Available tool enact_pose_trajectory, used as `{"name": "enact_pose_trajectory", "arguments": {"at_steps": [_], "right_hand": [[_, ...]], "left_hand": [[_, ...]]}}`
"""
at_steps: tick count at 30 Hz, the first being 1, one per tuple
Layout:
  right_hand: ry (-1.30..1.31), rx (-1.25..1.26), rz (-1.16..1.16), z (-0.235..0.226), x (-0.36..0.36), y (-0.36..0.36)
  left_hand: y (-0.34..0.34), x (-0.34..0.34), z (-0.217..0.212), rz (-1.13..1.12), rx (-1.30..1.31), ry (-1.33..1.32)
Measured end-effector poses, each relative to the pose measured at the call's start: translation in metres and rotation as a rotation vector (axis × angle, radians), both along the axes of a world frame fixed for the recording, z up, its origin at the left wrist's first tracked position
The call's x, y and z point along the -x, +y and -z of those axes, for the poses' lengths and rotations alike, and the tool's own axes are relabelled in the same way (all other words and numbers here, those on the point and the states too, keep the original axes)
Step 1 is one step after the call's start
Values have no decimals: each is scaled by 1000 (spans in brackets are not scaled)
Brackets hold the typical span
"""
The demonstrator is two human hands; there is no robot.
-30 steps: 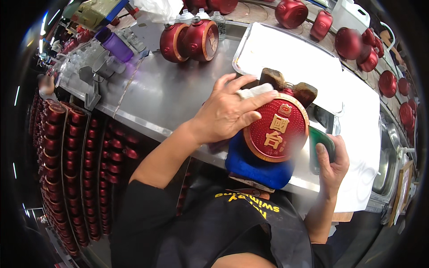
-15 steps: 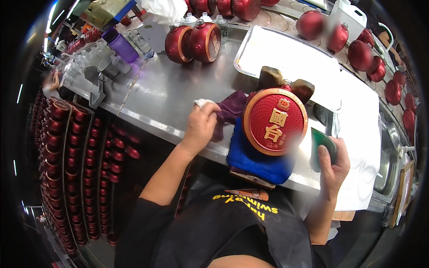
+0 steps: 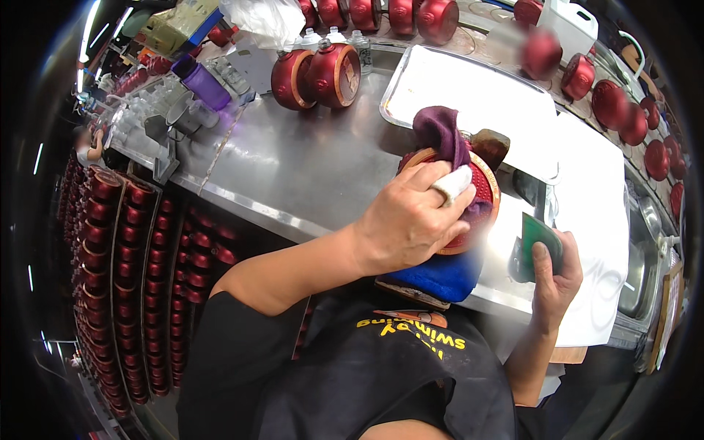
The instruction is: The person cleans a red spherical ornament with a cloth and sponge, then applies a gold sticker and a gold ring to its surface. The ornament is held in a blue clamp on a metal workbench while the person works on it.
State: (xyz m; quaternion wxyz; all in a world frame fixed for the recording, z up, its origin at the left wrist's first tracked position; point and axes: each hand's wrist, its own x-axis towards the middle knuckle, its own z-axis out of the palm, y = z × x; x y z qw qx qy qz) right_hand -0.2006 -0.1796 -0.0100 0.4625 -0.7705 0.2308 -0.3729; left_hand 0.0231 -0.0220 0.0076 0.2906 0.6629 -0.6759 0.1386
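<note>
The left hand [image 3: 407,224] is closed on a bunched purple cloth [image 3: 438,132] and presses it on a round red bottle [image 3: 482,176] at 2 o'clock. A white wrap [image 3: 455,183] goes around one finger. The right hand [image 3: 559,282], at 4 o'clock from the left one, grips a green flat tool [image 3: 539,240], apart from the bottle.

The red bottle rests on a blue pad [image 3: 440,277], which shows at its 6 o'clock. A brown block [image 3: 490,148] is at its 1 o'clock. From the bottle, a white tray [image 3: 389,110] is at 12 o'clock and a white sheet [image 3: 594,220] at 3, both on the shiny metal table [image 3: 293,172]. Two more red bottles [image 3: 337,77] stand at 10 o'clock. Many red bottles fill the racks [image 3: 114,187] at 8 o'clock. A sink [image 3: 638,275] is at 4.

Half a second ago, the left hand had the cloth down on the table at the bottle's 9 o'clock. Now the cloth is on the bottle's face. The right hand has hardly moved. Along the back, the line of red bottles [image 3: 578,77] has slid clockwise.
</note>
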Motion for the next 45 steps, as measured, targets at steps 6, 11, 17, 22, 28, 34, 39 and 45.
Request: {"name": "enact_pose_trajectory", "arguments": {"at_steps": [6,11,17,22,28,34,39,45], "right_hand": [[-20,16,-7,5,2,-4],[0,-1,-34,6,-3,-2],[-4,3,-2,5,-3,-5],[3,8,12,8,0,-6],[22,4,-25,7,-12,-5],[47,130,-85,-9,-24,-6],[96,538,-235,-47,-66,-14],[293,1031,-438,-69,-112,-16]], "left_hand": [[11,-5,-8,-88,-14,65],[-17,6,-1,-13,31,16],[-4,3,2,20,79,12],[13,-5,-4,-113,74,91],[-10,-2,-3,-44,63,80],[10,-8,-5,-15,44,182],[44,-38,0,-301,140,159],[37,-42,16,-148,148,196]]}}
